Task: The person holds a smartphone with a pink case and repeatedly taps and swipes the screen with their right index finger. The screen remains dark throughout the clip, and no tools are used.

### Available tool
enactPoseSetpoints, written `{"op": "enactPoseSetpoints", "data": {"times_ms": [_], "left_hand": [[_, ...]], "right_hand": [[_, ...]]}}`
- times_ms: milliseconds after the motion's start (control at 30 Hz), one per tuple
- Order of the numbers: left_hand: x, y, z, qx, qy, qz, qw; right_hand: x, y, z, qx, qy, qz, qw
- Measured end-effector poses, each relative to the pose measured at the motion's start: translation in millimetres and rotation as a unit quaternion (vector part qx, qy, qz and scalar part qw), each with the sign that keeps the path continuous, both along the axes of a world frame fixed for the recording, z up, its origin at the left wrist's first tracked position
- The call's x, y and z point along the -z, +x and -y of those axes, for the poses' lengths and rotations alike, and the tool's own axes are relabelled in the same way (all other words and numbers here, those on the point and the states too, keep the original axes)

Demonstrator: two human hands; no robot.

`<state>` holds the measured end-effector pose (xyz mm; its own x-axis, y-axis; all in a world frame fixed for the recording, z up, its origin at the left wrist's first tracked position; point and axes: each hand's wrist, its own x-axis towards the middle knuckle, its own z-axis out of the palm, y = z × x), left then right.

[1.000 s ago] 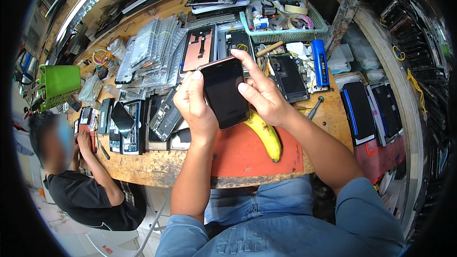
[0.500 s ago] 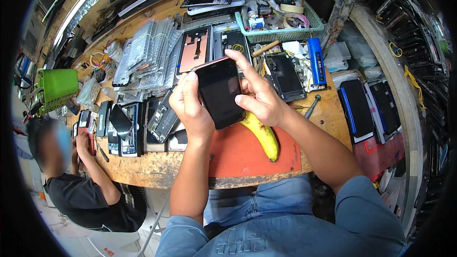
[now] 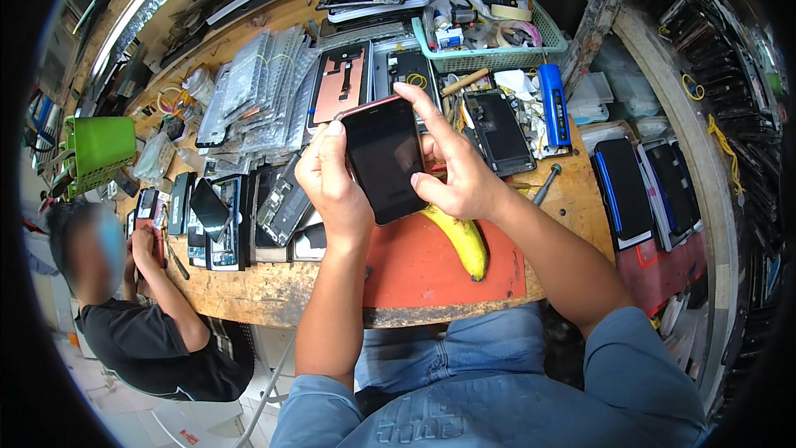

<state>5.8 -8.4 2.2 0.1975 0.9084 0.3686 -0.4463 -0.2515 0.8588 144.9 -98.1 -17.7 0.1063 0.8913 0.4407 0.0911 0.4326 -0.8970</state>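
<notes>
Between both hands I hold a smartphone (image 3: 383, 162), its dark screen turned up toward me. My left hand (image 3: 334, 187) is closed round its left side, thumb along the edge near the upper left corner. My right hand (image 3: 456, 170) grips the opposite side; the index finger rests at the top corner and the thumb touches the screen's right edge. Under the phone and right hand lies a yellow banana (image 3: 463, 245) on a red mat (image 3: 406, 270); its upper end is hidden. A screwdriver (image 3: 547, 184) lies to the right of my right hand.
Opened phones (image 3: 279, 206) and stacked clear plastic sleeves (image 3: 261, 83) crowd the bench's left and middle. A pale green basket (image 3: 489, 56) of small parts stands at the back, near a blue tool (image 3: 552, 108). At the far left another person (image 3: 157, 323) handles a phone.
The phone and both hands stay almost in place. My right thumb has shifted very slightly at the screen's edge.
</notes>
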Motion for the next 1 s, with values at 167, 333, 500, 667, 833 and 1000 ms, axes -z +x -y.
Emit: {"op": "enactPoseSetpoints", "data": {"times_ms": [167,333,500,667,833,1000], "left_hand": [[2,-4,-3,0.011,-0.023,-0.002,1.0],[-3,-5,1,0.029,-0.016,0.003,0.999],[-3,-3,2,0.024,-0.024,0.015,0.999],[2,-6,-2,0.033,-0.027,0.014,0.999],[-3,-2,3,0.025,-0.008,0.017,1.0],[5,-5,-4,0.014,0.016,-0.007,1.0]], "right_hand": [[-2,-1,-1,0.001,0.0,0.009,1.0],[-2,0,1,0.005,0.002,0.011,1.0],[-1,0,1,0.016,-0.006,0.025,1.0],[-4,1,1,0.004,-0.03,0.025,0.999],[-4,0,3,0.011,-0.016,0.019,1.0],[-4,-1,3,0.011,-0.028,0.016,0.999]]}}
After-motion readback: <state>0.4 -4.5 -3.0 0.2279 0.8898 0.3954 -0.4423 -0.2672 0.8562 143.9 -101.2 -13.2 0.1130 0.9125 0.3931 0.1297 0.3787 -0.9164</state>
